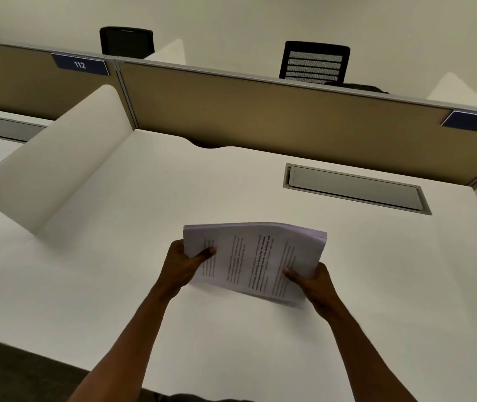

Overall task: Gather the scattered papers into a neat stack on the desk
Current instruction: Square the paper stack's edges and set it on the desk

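Note:
A bundle of printed white papers is held over the middle of the white desk, tilted, with its far edge bowed upward. My left hand grips the bundle's left side, thumb on top of the sheets. On the right side my right hand clamps the lower corner, thumb pressed on the printed face. The sheets lie roughly together, their right edges slightly fanned. I cannot tell whether the bundle's near edge touches the desk.
A grey cable hatch is set into the desk at the back right. A tan partition labelled 113 closes the back. A white curved divider stands at the left. Black chairs show beyond the partition.

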Demonstrator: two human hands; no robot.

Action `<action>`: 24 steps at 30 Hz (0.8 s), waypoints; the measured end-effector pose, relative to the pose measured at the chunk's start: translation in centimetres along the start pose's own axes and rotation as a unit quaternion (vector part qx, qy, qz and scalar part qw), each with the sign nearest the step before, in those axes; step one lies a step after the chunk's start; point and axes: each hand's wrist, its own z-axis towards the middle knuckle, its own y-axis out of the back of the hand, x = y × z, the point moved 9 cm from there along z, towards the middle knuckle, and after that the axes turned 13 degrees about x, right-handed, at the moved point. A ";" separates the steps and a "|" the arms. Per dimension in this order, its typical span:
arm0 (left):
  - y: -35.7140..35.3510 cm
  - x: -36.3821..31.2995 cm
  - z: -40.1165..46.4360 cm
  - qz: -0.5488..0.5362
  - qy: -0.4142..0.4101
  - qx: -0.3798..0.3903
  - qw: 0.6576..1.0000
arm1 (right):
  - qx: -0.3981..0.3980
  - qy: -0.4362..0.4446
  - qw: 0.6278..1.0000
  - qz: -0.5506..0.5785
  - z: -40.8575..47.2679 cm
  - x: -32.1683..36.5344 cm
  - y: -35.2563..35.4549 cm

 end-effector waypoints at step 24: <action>0.7 -14.0 -2.0 0.365 -0.225 -0.179 0.885 | -0.022 0.112 0.948 -0.296 -0.7 11.7 0.2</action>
